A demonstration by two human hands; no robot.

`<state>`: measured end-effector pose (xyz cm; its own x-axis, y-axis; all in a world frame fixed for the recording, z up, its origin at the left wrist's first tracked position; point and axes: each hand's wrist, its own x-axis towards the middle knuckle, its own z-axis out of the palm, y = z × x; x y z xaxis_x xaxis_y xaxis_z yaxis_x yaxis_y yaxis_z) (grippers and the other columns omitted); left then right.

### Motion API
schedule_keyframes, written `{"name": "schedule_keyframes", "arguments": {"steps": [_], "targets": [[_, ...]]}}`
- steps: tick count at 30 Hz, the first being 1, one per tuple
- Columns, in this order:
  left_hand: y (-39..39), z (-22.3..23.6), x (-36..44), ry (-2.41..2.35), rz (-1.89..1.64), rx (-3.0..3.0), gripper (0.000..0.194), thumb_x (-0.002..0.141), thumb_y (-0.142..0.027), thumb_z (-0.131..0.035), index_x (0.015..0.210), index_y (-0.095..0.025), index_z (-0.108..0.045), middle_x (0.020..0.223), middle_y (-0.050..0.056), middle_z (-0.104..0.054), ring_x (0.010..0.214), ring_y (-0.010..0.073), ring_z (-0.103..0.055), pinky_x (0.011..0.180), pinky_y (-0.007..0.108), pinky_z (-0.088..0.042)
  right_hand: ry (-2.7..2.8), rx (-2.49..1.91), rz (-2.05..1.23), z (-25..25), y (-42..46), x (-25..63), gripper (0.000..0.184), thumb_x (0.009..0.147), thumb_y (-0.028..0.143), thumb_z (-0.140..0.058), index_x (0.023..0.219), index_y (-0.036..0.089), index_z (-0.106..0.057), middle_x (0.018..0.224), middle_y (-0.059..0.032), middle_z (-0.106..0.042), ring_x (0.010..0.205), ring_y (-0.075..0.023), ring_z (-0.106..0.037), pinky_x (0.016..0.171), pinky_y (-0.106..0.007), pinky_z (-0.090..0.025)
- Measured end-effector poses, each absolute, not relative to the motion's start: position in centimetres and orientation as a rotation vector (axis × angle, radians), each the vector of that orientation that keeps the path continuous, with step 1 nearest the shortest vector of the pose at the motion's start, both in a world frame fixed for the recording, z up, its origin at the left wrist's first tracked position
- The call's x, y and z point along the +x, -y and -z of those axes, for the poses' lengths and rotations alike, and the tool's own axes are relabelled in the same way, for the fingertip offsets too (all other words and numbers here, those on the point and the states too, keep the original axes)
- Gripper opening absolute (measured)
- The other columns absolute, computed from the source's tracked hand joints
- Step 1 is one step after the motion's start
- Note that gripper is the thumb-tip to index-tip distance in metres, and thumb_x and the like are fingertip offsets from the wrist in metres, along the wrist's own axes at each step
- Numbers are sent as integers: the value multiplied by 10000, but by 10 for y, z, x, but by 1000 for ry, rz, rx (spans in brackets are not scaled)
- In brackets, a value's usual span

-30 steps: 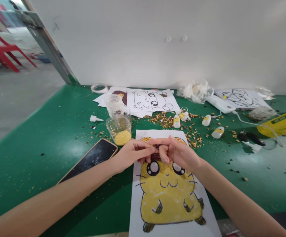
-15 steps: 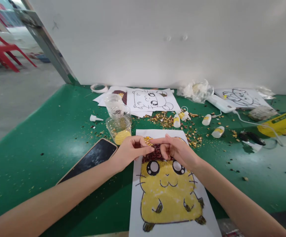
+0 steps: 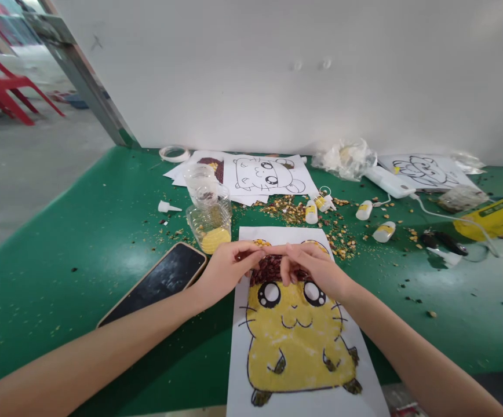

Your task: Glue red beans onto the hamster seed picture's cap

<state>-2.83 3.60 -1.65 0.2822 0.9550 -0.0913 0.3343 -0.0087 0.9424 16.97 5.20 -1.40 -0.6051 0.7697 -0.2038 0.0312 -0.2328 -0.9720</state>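
A sheet with a hamster picture (image 3: 294, 341) lies before me, its body filled with yellow grains and its head top with a band of dark red beans (image 3: 271, 271). Over this band my two hands meet. My left hand (image 3: 234, 267) has thumb and forefinger pinched at the tip of my right forefinger; whatever is between them is too small to make out. My right hand (image 3: 316, 267) holds its forefinger straight toward the left, with other fingers loosely bent downward and nothing visible in them. Yellow kernels (image 3: 261, 243) fill the ears, partly covered by my hands.
Left of the sheet are a phone (image 3: 156, 284) and clear plastic cups (image 3: 210, 223), one with yellow grains. Scattered seeds (image 3: 290, 209), small glue bottles (image 3: 311, 212), other drawings (image 3: 269, 175), a white power bank (image 3: 388, 181) and a yellow packet (image 3: 495, 214) lie behind and to the right.
My right hand has shifted slightly, its thumb lowering toward the forefinger. My left finger and thumb have moved up a little to the right fingertip. The sheet stays put.
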Motion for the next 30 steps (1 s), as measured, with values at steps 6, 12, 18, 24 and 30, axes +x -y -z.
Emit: {"name": "schedule_keyframes", "arguments": {"steps": [6, 12, 18, 24, 30], "targets": [[-36, 20, -29, -1293, -811, 1841, 252, 856, -261, -474, 724, -158, -662, 598, -11, -548, 544, 95, -422, 498, 216, -293, 1743, -906, -1803, 19, -48, 168, 443, 910, 480, -426, 1117, 165, -658, 604, -20, -633, 537, -91, -475, 551, -238, -382], [-35, 21, -29, -1368, -739, 1970, 242, 820, -213, -461, 608, -158, -564, 555, -19, -507, 529, 96, -398, 507, 228, -264, 1791, -984, -1781, 23, -42, 165, 506, 894, 489, -458, 1282, 175, -536, 584, -4, -627, 516, -87, -502, 477, -208, -339], [-34, 22, -30, -1375, -760, 2025, 232, 783, -199, -463, 558, -167, -512, 538, -27, -495, 524, 95, -403, 526, 221, -282, 1764, -915, -1866, 21, -39, 164, 521, 880, 476, -492, 1317, 192, -500, 555, 19, -608, 519, -93, -558, 500, -209, -389], [-33, 22, -29, -1391, -805, 1997, 216, 734, -194, -479, 519, -171, -489, 512, -29, -470, 505, 90, -382, 508, 228, -275, 1744, -854, -1892, 25, -40, 166, 532, 875, 507, -479, 1282, 167, -532, 484, 43, -567, 437, -82, -502, 487, -218, -410], [-32, 20, -26, -1361, -843, 1991, 201, 727, -202, -495, 528, -172, -487, 503, -35, -440, 490, 83, -373, 494, 222, -283, 1754, -906, -1807, 25, -45, 170, 432, 923, 463, -412, 1041, 139, -673, 505, 10, -581, 456, -76, -492, 481, -215, -371]]}}
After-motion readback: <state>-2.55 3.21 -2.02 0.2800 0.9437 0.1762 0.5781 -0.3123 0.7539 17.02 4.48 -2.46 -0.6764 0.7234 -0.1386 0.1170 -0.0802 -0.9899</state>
